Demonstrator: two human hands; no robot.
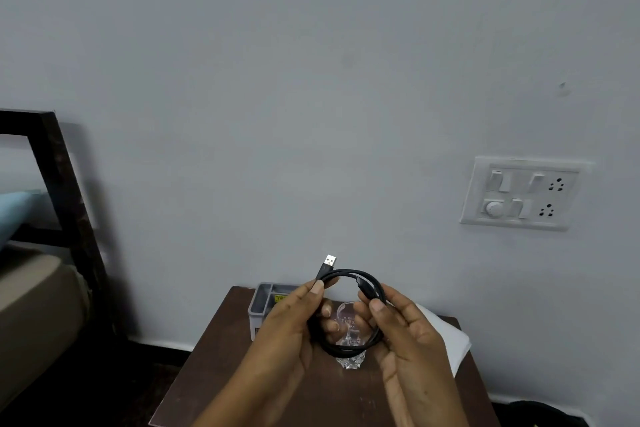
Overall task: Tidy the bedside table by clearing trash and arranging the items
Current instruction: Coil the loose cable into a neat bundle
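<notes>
- Wall (311, 80), pale grey and plain, fills most of my view behind everything else.
- Dark wooden bed frame (65, 184) stands at the far left, with a tan mattress (31, 288) and a light blue pillow (14, 211) beside it.
- Dark brown bedside table (214, 367) sits below my hands, pushed up against the wall.
- White switch panel (523, 192) is mounted on the wall, up and to the right of the table.
- White folded item (446, 336) lies on the table's right side, partly hidden behind my right hand; I cannot tell if it is cloth or paper.
- Grey organiser tray (259, 302) stands at the table's back left corner, against the wall.
- My left hand (287, 333) pinches the left side of the coil, thumb on top and fingers curled behind.
- My right hand (408, 333) pinches the right side of the coil in the same way, thumb towards me.
- Black cable (341, 352) is wound into a round loop, held up between both hands above the table.
- Clear glass (350, 362) stands on the table, seen through and below the loop.
- Silver USB plug (330, 260) pokes up from the top of the coil, just above my left thumb.
</notes>
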